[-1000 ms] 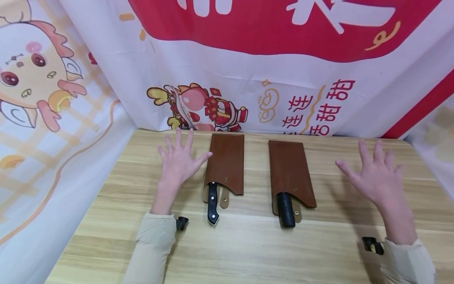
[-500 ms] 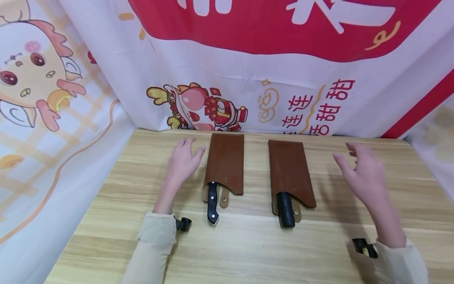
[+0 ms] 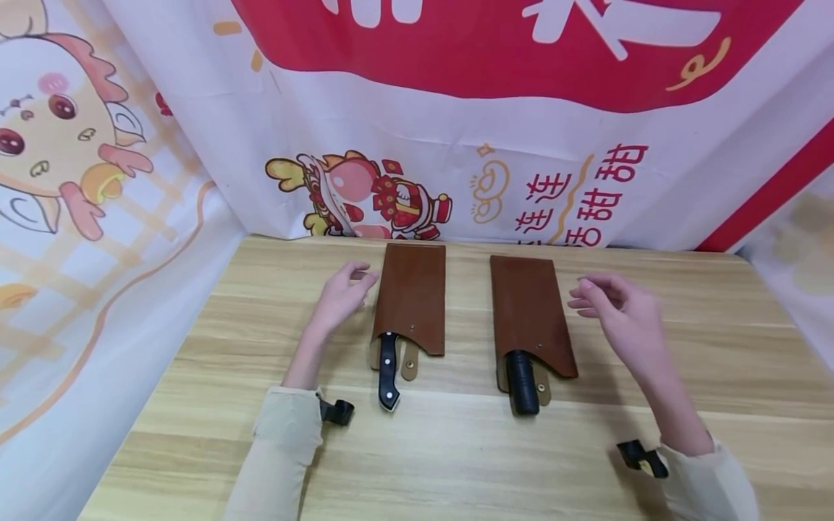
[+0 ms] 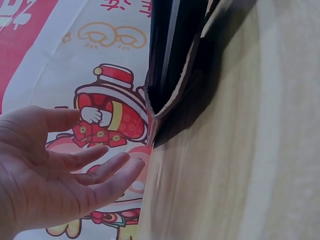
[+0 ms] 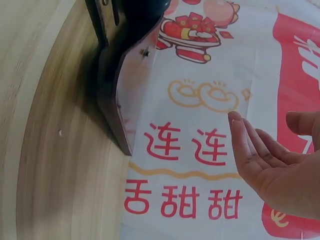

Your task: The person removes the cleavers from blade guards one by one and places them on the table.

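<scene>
Two brown leather knife sheaths lie on the wooden table. From the left sheath (image 3: 414, 293) sticks a black riveted knife handle (image 3: 388, 373); from the right sheath (image 3: 529, 304) comes a thicker, ribbed black handle (image 3: 523, 383). My left hand (image 3: 342, 295) hovers just left of the left sheath, fingers loosely bent, holding nothing. To the right of the right sheath is my right hand (image 3: 624, 315), its fingers relaxed and bent, also holding nothing. In the wrist views, a gap shows between the left hand (image 4: 75, 170) and its sheath (image 4: 175, 65), and between the right hand (image 5: 280, 165) and its sheath (image 5: 112, 95).
A printed white and red cloth (image 3: 469, 123) hangs behind the table's back edge, and another patterned cloth (image 3: 85, 239) hangs at the left. Both wrists carry black camera mounts (image 3: 337, 412). The wooden tabletop (image 3: 449, 463) extends in front of the handles.
Both hands, spread wide a second ago, have relaxed and bent their fingers. The right hand has moved left toward the right sheath; the left hand has shifted slightly right. Sheaths and handles stayed put.
</scene>
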`<action>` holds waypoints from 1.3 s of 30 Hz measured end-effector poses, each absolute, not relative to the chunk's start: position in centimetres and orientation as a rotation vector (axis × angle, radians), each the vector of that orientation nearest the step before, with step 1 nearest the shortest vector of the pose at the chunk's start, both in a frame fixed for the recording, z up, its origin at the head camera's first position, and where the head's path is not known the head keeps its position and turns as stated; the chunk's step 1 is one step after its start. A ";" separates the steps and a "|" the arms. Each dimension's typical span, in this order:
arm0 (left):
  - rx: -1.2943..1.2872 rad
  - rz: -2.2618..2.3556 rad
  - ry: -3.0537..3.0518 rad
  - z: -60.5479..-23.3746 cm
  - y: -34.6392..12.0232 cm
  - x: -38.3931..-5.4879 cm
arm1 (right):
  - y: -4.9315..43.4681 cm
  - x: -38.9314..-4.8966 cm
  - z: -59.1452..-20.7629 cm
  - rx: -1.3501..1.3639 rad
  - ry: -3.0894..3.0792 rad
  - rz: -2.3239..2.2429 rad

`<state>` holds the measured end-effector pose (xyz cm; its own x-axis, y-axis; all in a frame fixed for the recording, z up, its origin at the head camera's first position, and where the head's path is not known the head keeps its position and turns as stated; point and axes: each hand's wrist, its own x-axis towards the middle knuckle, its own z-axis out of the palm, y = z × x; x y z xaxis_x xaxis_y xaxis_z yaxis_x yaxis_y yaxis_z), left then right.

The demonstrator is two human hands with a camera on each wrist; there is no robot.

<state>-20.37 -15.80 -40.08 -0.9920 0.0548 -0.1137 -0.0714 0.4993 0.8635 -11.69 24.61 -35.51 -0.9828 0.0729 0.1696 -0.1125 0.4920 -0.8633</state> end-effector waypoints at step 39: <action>-0.266 1.731 2.193 -41.4 -15.4 -20.4 | 13.4 -13.9 -36.2 0.101 -2.512 2.104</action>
